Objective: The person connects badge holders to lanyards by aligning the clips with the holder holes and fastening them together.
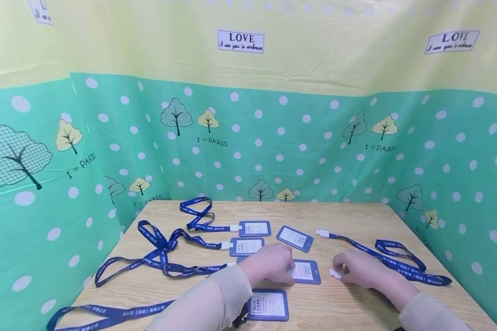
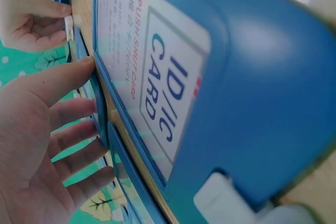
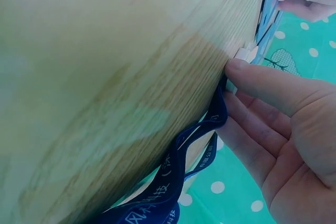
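A blue ID card holder (image 1: 310, 271) lies in the middle of the wooden table, and my left hand (image 1: 273, 265) pinches it by its long edges. Its slotted end points right, toward my right hand (image 1: 363, 269). Between right thumb and fingers I pinch the white plastic clip (image 1: 334, 273) of a dark blue lanyard. In the right wrist view the lanyard strap (image 3: 181, 166) trails from that clip below the fingers. A small gap separates clip and holder in the head view. My left hand covers the holder's left part.
Nearer me, another card holder (image 1: 269, 305) lies partly behind my left sleeve. Two card holders with clips attached, one at the back (image 1: 254, 228) and one before it (image 1: 247, 247), have lanyards running left. A tilted card holder (image 1: 295, 238) lies near a loose lanyard clip (image 1: 322, 233).
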The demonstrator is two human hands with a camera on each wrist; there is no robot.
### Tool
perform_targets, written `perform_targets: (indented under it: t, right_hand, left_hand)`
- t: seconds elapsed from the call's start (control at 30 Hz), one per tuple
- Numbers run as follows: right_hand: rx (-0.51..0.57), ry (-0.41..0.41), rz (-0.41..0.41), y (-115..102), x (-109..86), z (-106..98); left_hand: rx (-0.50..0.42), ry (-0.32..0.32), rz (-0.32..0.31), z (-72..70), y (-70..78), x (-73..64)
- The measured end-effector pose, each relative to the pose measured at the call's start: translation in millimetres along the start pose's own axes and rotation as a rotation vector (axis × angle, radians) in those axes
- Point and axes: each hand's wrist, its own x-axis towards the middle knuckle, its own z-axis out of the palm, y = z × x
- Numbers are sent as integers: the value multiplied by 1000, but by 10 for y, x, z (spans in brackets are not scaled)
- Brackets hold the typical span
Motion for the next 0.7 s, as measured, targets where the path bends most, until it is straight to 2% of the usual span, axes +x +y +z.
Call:
perform_targets:
  t: [0.33, 0.7]
  right_hand:
    - [-26, 0, -39, -3, -16, 7]
    - [2, -8, 8, -37, -4, -10]
  left_hand:
    - [9, -3, -5, 9, 0, 4]
    - [-4, -2, -3, 35, -18, 17]
